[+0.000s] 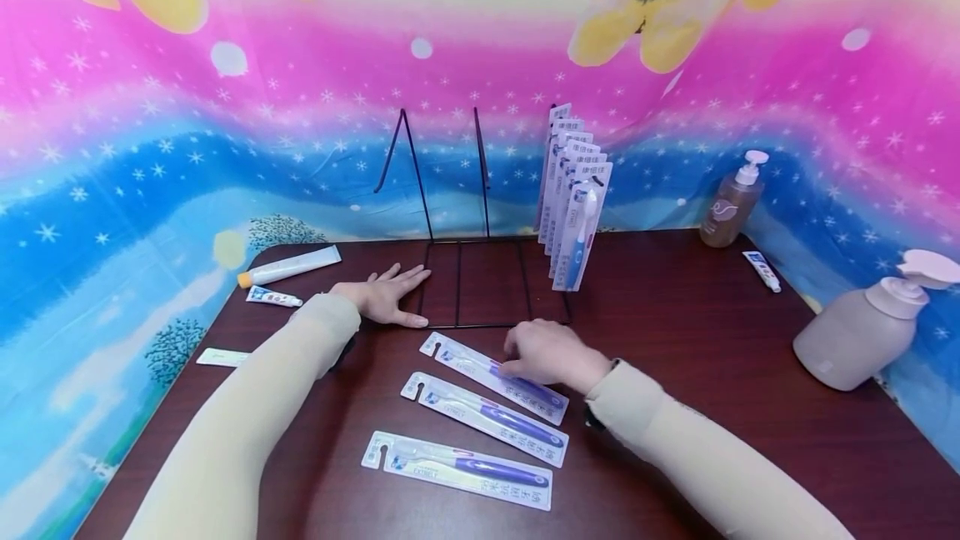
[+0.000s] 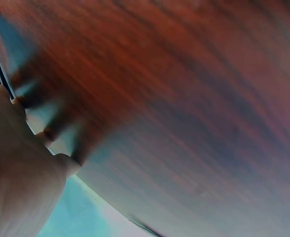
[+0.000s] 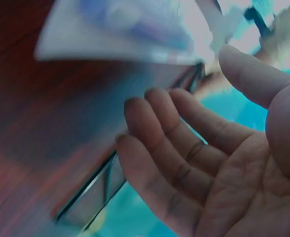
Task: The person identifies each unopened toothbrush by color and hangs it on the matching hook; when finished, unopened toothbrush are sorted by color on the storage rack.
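A black wire rack (image 1: 457, 290) stands near the back of the table, with several packaged toothbrushes (image 1: 582, 227) hanging from its right hook. My left hand (image 1: 386, 297) lies spread beside the rack's left edge, holding nothing. In front of the rack, three packaged purple toothbrushes lie on the table: the upper pack (image 1: 465, 366), the middle pack (image 1: 486, 420) and the lower pack (image 1: 457, 471). Over the upper pack's right half is my right hand (image 1: 551, 351), partly hiding it. In the right wrist view its fingers (image 3: 149, 128) bend loosely, apart from the thumb, with nothing gripped between them.
At the left lie a large toothpaste tube (image 1: 292, 266), a small tube (image 1: 273, 297) and a flat white packet (image 1: 222, 357), partly behind the sleeve. On the right stand a brown pump bottle (image 1: 729, 211) and a beige pump bottle (image 1: 857, 336), with another small tube (image 1: 762, 271).
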The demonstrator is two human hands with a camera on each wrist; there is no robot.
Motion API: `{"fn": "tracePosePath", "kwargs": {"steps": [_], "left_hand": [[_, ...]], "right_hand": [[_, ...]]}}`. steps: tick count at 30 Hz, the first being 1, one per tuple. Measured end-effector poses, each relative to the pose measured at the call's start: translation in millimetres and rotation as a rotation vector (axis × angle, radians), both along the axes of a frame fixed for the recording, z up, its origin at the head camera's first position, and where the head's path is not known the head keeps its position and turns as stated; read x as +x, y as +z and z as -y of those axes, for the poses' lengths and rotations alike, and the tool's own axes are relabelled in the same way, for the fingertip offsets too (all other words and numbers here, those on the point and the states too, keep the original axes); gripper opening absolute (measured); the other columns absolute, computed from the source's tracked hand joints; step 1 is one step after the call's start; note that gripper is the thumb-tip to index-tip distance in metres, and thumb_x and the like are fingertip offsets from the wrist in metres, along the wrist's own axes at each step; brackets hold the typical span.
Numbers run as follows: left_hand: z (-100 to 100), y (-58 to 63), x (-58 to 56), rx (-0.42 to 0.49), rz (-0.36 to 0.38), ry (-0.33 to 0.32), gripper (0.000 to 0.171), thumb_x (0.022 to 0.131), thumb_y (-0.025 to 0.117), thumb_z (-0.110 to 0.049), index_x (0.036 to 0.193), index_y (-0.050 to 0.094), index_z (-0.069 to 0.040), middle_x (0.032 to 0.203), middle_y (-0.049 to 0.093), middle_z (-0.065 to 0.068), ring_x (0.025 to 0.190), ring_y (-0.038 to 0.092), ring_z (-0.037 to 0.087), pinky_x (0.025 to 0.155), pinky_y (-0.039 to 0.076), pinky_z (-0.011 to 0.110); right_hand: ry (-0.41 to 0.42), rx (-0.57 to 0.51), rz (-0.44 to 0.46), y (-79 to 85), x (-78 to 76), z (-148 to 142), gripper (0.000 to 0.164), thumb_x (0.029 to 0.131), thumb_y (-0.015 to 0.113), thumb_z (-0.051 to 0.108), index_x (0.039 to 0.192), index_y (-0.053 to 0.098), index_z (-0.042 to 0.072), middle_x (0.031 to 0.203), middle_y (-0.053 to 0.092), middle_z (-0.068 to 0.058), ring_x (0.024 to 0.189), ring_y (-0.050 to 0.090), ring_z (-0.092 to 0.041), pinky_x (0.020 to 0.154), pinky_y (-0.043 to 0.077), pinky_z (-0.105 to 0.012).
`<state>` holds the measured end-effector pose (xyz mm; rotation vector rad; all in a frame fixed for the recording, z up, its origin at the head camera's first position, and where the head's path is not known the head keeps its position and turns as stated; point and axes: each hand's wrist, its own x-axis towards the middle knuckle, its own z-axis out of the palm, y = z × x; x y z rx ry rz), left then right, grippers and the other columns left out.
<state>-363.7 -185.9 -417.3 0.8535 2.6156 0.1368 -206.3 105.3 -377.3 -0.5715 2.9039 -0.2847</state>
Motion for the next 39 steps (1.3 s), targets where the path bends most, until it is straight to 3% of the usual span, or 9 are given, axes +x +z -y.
{"fn": "tracePosePath", "kwargs": {"steps": [8, 17, 26, 32, 39], "left_hand": [[0, -2.6, -0.4, 0.017, 0.003, 0.001, 0.106, 0.07, 0.048, -0.078, 0.149, 0.005, -0.024, 0.154, 0.0, 0.001, 0.137, -0.005, 0.036, 0.102, 0.005, 0.062], [0, 0.1, -0.4, 0.006, -0.003, 0.007, 0.106, 0.07, 0.049, -0.078, 0.149, 0.005, -0.024, 0.154, 0.0, 0.001, 0.137, -0.004, 0.035, 0.103, 0.005, 0.062], [4, -4.9, -0.9, 0.013, -0.007, -0.004, 0.104, 0.072, 0.05, -0.075, 0.15, 0.006, -0.022, 0.154, 0.001, 0.004, 0.137, -0.003, 0.038, 0.101, 0.007, 0.063], [4, -4.2, -0.3, 0.013, -0.014, -0.011, 0.105, 0.071, 0.049, -0.077, 0.15, 0.006, -0.022, 0.154, 0.001, 0.002, 0.137, -0.003, 0.037, 0.102, 0.006, 0.063], [2, -2.0, 0.0, 0.0, -0.004, 0.01, 0.107, 0.069, 0.048, -0.08, 0.149, 0.004, -0.026, 0.154, -0.001, 0.0, 0.137, -0.005, 0.035, 0.103, 0.005, 0.061]], "right_hand": [[0.037, 0.108, -0.042, -12.3, -2.9, 39, 0.03, 0.07, 0.077, 0.041, 0.075, 0.059, 0.018, 0.068, 0.055, 0.005, 0.066, 0.055, -0.016, 0.053, 0.044, -0.039], [0.028, 0.161, -0.019, -11.4, -4.3, 49, 0.03, 0.069, 0.08, 0.029, 0.084, 0.057, 0.015, 0.066, 0.053, 0.005, 0.066, 0.055, -0.017, 0.057, 0.047, -0.037], [0.01, 0.129, 0.023, -10.8, -7.0, 46, 0.029, 0.07, 0.078, 0.034, 0.089, 0.062, 0.017, 0.075, 0.056, 0.005, 0.073, 0.053, -0.013, 0.061, 0.045, -0.036], [0.009, 0.012, -0.012, 8.2, -5.1, 32, 0.02, 0.076, 0.073, 0.03, 0.09, 0.064, 0.019, 0.076, 0.056, 0.007, 0.068, 0.051, -0.012, 0.057, 0.043, -0.033], [-0.018, -0.336, -0.079, 55.5, 8.2, 17, 0.02, 0.082, 0.068, 0.023, 0.1, 0.06, 0.018, 0.088, 0.063, 0.002, 0.071, 0.058, -0.011, 0.061, 0.049, -0.031]]}}
